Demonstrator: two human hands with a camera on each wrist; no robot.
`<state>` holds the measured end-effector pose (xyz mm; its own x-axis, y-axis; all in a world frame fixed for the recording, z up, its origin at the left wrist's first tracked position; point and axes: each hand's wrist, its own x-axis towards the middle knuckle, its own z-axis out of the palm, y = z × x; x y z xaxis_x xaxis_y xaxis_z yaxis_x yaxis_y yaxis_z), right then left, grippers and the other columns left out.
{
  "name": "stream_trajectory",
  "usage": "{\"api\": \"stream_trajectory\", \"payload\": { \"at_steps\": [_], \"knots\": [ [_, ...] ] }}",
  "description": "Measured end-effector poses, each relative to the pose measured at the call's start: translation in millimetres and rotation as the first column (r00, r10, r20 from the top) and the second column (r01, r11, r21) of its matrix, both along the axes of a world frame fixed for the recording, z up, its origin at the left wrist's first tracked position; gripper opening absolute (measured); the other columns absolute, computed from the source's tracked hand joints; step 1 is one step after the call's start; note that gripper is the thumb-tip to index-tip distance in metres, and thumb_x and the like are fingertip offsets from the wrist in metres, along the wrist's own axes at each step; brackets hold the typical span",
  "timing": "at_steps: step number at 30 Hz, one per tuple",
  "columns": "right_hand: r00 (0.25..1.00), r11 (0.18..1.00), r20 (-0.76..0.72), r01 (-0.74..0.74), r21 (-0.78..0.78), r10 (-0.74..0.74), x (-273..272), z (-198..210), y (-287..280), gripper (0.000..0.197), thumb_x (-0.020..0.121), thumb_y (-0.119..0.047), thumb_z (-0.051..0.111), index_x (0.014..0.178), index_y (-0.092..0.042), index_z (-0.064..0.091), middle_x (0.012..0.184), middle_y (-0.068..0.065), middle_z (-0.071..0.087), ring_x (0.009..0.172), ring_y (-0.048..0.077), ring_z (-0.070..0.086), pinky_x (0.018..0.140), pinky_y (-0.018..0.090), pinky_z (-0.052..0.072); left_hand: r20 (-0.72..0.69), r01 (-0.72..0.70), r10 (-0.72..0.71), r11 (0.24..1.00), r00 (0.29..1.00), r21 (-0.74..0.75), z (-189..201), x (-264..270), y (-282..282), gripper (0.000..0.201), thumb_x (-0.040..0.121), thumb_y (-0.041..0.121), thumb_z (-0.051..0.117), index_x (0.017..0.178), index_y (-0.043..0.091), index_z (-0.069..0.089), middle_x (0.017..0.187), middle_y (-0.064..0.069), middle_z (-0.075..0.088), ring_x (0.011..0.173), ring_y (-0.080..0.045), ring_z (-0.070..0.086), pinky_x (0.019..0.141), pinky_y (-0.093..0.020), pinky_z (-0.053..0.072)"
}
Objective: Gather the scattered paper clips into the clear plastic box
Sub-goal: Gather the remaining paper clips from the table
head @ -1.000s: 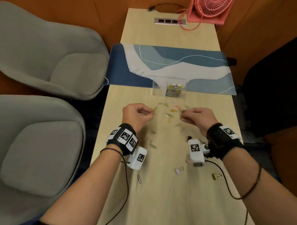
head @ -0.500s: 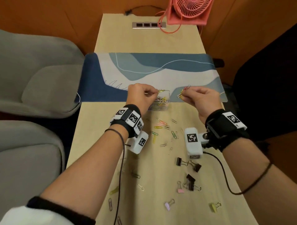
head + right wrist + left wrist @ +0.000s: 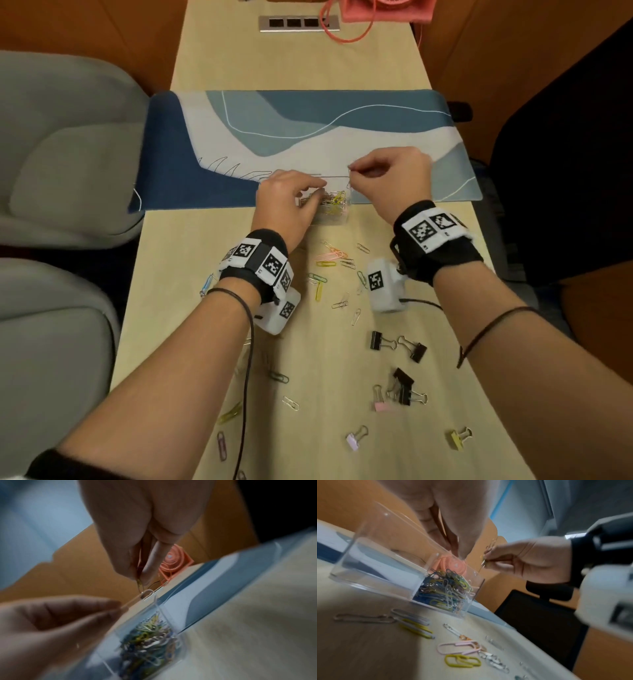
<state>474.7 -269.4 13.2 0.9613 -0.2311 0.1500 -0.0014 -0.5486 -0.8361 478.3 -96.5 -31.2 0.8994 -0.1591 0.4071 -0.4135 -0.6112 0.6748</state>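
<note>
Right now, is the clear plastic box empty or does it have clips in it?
Partly filled: the clear plastic box holds a pile of paper clips at one end.

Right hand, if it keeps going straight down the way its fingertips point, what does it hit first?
Probably the box's top rim: the right hand pinches clips just above its right end. Depth is unclear.

Both hands (image 3: 289, 202) (image 3: 388, 178) raised, fingers pinched (right grip higher).

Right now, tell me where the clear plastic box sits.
In the head view the clear plastic box stands mid-table on the near edge of the blue desk mat, between the left hand and right hand, just beyond the scattered paper clips.
</note>
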Motion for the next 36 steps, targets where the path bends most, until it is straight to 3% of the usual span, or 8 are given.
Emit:
{"api": "stream_trajectory", "payload": {
  "at_steps": [3,6,11,17,23,28,32,36],
  "knots": [
    [0.972,0.901,-0.052,-0.232,-0.366,0.229,8,2,11,0.012,0.076,-0.013,0.068,0.080,-0.018,0.078,0.076,-0.004,0.073,0.073,0.011,0.066,0.082,0.022,0.053,0.042,-0.064,0.069,0.991,0.997,-0.113,-2,-7,12,0.012,0.083,0.011,0.069,0.090,0.017,0.077,0.087,0.003,0.071,0.076,-0.013,0.060,0.074,-0.032,0.052],
    [0.931,0.749,-0.231,-0.366,-0.552,0.284,16,-2,19,0.018,0.082,-0.015,0.063,0.092,-0.020,0.076,0.087,0.000,0.074,0.086,0.018,0.065,0.089,0.031,0.052,0.025,-0.112,0.118,0.980,0.993,-0.164,-2,-16,34,0.013,0.085,0.012,0.068,0.092,0.018,0.077,0.090,0.003,0.068,0.081,-0.016,0.061,0.074,-0.032,0.053],
    [0.937,0.730,-0.278,-0.340,-0.593,0.210,17,-4,33,0.024,0.084,-0.020,0.063,0.106,-0.021,0.072,0.102,0.007,0.068,0.092,0.025,0.064,0.087,0.035,0.054,-0.079,-0.103,0.102,0.995,0.992,-0.013,-8,-43,88,0.018,0.084,0.009,0.067,0.093,0.021,0.076,0.091,0.004,0.065,0.079,-0.013,0.057,0.073,-0.024,0.048],
    [0.974,0.815,-0.192,-0.205,-0.543,0.117,-10,8,55,0.024,0.082,-0.014,0.057,0.097,-0.020,0.074,0.095,0.007,0.071,0.085,0.025,0.065,0.082,0.034,0.055,-0.355,-0.039,0.156,0.948,0.922,0.317,-33,-91,149,0.035,0.087,-0.005,0.054,0.102,0.019,0.074,0.106,0.000,0.061,0.101,-0.022,0.054,0.094,-0.036,0.046],
    [0.817,0.726,-0.450,-0.548,-0.415,0.360,-106,-25,114,0.038,0.085,-0.003,0.050,0.114,-0.019,0.069,0.115,0.005,0.064,0.101,0.023,0.061,0.091,0.035,0.052,-0.360,0.064,0.065,0.940,0.931,0.336,-33,-152,156,0.044,0.082,-0.015,0.052,0.111,0.010,0.072,0.109,-0.007,0.060,0.100,-0.026,0.054,0.095,-0.034,0.046],
    [0.725,0.493,-0.540,-0.687,-0.534,0.426,-175,-49,146,0.049,0.082,0.005,0.049,0.127,-0.011,0.053,0.126,0.010,0.044,0.109,0.026,0.046,0.090,0.035,0.048,-0.388,0.124,0.033,0.919,0.921,0.373,-28,-189,150,0.034,0.090,0.002,0.055,0.120,0.010,0.067,0.113,-0.005,0.057,0.102,-0.024,0.054,0.095,-0.033,0.047],
    [0.727,0.501,-0.522,-0.686,-0.528,0.445,-212,-48,144,0.056,0.082,0.010,0.045,0.136,-0.006,0.045,0.137,0.013,0.039,0.122,0.030,0.040,0.097,0.035,0.044,-0.413,0.112,0.052,0.925,0.909,0.362,-19,-225,151,0.031,0.095,0.025,0.055,0.121,0.014,0.066,0.113,-0.001,0.055,0.103,-0.020,0.051,0.095,-0.033,0.046],
    [0.705,0.557,-0.535,-0.703,-0.442,0.465,-241,-52,135,0.055,0.081,0.012,0.047,0.130,-0.010,0.054,0.130,0.008,0.045,0.117,0.025,0.045,0.095,0.030,0.046,-0.529,0.219,0.011,0.903,0.848,0.370,-14,-266,151,0.060,0.082,0.054,0.064,0.129,0.019,0.058,0.121,0.005,0.048,0.113,-0.014,0.043,0.100,-0.026,0.041]
  ]
}}
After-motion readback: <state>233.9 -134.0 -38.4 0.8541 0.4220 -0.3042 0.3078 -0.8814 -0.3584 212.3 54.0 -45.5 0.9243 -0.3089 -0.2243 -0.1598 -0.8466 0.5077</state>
